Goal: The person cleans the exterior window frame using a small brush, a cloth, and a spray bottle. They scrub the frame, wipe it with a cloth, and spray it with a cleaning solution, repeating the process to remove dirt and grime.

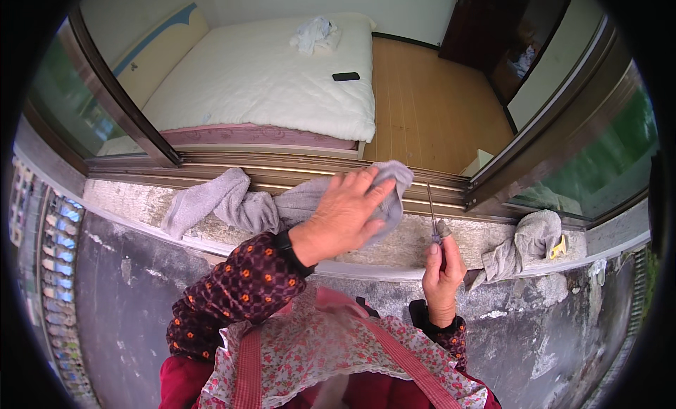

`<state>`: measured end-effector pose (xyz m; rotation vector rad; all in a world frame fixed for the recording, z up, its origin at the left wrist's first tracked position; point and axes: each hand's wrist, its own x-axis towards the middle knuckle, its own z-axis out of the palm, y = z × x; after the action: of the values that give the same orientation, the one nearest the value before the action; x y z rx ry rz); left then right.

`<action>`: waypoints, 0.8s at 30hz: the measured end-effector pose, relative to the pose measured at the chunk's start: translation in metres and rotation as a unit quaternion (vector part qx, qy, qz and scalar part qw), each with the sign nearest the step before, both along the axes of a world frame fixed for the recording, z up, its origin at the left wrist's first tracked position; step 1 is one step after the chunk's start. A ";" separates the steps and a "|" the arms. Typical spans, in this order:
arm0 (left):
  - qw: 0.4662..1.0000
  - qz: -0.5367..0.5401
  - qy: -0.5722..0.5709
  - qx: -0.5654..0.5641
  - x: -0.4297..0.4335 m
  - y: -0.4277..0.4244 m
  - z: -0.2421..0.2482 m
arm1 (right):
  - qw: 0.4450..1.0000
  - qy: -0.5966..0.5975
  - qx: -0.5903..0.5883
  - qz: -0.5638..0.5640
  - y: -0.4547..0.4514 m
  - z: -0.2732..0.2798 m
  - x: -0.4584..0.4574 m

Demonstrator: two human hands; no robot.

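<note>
My left hand (340, 213) lies over a lilac-grey towel (245, 211), its fingers bent on the bunched right end. This towel stretches leftward along the sill, and its right end covers part of the brown metal sliding-window track (296, 172). To the right, my right hand (444, 266) grips what looks like a slim screwdriver (432, 211) by its translucent handle. The thin metal shaft points away from me, with its tip at the track's grooves. Something grey covers one fingertip of that hand. Whatever lies beneath the towel is hidden.
On the worn sill (412, 245) at right sits a second grey cloth (536, 234) beside a yellow object (558, 247). Glass sashes (570, 160) flank the opening. Inside are a bed (253, 76), a black phone-like object (346, 76) and a wooden floor (422, 102).
</note>
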<state>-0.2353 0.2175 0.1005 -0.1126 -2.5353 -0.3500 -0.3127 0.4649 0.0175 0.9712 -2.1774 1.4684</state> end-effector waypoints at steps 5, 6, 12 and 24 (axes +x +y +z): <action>0.987 0.065 -0.049 -0.136 0.003 -0.012 -0.025 | 0.994 -0.082 -0.040 0.058 0.012 -0.002 -0.007; 0.976 0.112 -0.059 -0.177 0.016 -0.029 -0.026 | 0.995 -0.068 -0.040 0.063 0.014 -0.002 -0.010; 0.938 0.306 -0.145 -0.069 0.104 -0.130 0.025 | 0.949 -0.193 -0.198 0.152 0.034 -0.007 -0.026; 0.978 -0.050 -0.075 -0.190 -0.074 0.049 0.007 | 0.919 -0.256 -0.249 0.165 0.035 -0.009 -0.029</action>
<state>-0.3093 0.2668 0.1076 -0.3728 -2.7243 0.0983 -0.3416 0.5000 0.0083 0.8592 -1.8150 2.5199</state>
